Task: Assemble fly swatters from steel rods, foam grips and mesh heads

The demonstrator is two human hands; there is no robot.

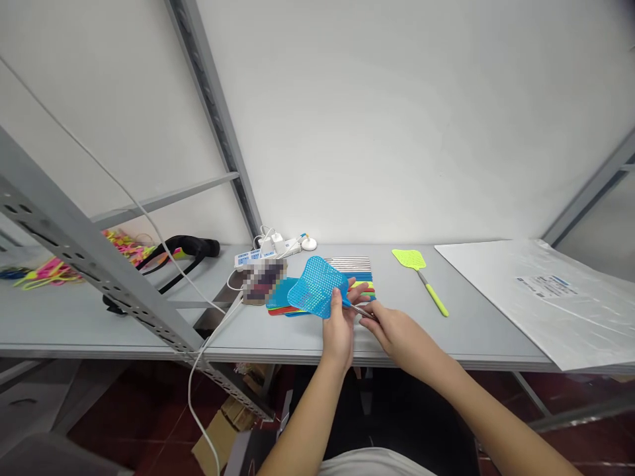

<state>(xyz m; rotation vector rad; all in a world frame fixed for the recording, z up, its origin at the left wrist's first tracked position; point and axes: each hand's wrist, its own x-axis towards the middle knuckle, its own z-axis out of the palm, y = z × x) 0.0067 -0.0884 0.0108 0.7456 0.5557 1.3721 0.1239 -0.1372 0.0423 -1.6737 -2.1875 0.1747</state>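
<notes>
A blue fly swatter head (pixel 317 285) with a perforated face is raised over the shelf in front of me. My left hand (pixel 340 325) is closed on its neck, thumb on top. A thin metal rod (pixel 363 311) runs from that neck to my right hand (pixel 394 328), whose fingers pinch it. Behind and left of the held head lies a stack of swatter heads (pixel 282 293) in blue, red and other colours. Partly hidden beyond my left fingers, metal rods (pixel 347 263) with coloured handles lie in a row. Right of them rests a complete yellow-green fly swatter (pixel 409 258).
A power strip (pixel 248 258) with white plugs and cables sits at the back left, near a blurred-out object (pixel 264 283). A metal shelf post (pixel 124 264) rises at left, beside a black strap-like object (pixel 191 246). A large white package (pixel 536 291) covers the right side.
</notes>
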